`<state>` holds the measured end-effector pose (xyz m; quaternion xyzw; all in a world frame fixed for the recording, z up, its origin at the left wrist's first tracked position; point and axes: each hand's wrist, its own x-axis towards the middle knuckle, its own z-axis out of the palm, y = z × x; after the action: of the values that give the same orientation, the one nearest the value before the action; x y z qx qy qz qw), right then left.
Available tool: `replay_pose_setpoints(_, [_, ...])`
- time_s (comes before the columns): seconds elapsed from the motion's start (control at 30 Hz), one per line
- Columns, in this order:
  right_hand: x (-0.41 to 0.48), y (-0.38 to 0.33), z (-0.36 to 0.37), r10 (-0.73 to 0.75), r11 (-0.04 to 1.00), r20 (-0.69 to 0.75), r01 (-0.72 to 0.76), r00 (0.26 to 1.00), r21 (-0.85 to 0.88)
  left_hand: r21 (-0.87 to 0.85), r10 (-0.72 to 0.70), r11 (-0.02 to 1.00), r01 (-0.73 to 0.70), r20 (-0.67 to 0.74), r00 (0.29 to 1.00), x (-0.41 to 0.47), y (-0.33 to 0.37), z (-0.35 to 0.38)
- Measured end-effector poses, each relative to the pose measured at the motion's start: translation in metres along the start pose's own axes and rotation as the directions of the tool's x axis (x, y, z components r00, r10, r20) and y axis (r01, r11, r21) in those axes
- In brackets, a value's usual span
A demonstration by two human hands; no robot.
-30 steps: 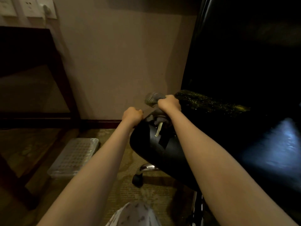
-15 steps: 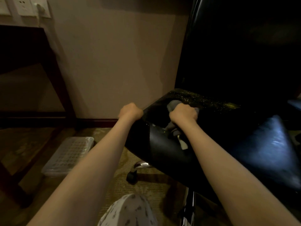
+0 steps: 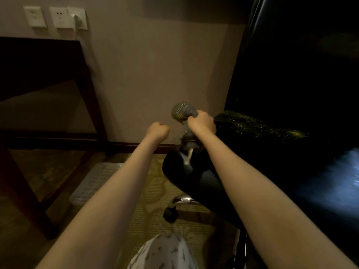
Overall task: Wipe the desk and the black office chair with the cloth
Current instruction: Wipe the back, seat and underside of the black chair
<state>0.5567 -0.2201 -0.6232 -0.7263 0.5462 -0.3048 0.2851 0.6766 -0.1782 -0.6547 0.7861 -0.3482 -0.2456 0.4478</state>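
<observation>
While right hand (image 3: 202, 123) grips cloth (image 3: 182, 111), chair (image 3: 252, 131) beneath

The right hand (image 3: 202, 123) covers the middle of the cloth (image 3: 183, 111); only a bunched end above the fist and a tail below it show. The fingers of this hand and of the left hand (image 3: 157, 131) curl away, out of sight. The black office chair (image 3: 262, 133) runs off the top and right edges into darkness, and its seat blurs bluish there. The counter (image 3: 38, 61) is cut by the left edge. The left forearm hides part of a clear tray (image 3: 93, 183) on the floor.
</observation>
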Motion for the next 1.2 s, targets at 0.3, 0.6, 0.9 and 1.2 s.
replay_pose_setpoints(0.3, [-0.012, 0.072, -0.076, 0.095, 0.729, -0.044, -0.099, 0.995, -0.677, 0.280, 0.151, 0.938, -0.203, 0.195, 0.969, -0.026, 0.038, 0.034])
replay_pose_setpoints(0.6, [-0.034, 0.057, -0.015, 0.043, 0.914, -0.039, -0.055, 0.998, -0.402, 0.244, -0.073, 0.969, 0.035, 0.149, 0.986, -0.016, 0.000, 0.029])
replay_pose_setpoints(0.9, [-0.034, -0.007, 0.034, 0.043, 0.953, 0.096, -0.070, 0.994, 0.294, -0.237, -0.135, 0.951, 0.197, 0.256, 0.957, -0.011, -0.014, -0.003])
replay_pose_setpoints(1.2, [-0.024, 0.059, -0.028, -0.032, 0.819, 0.005, 0.029, 0.999, -0.574, 0.237, -0.181, 0.964, 0.122, 0.246, 0.952, -0.011, 0.002, 0.014])
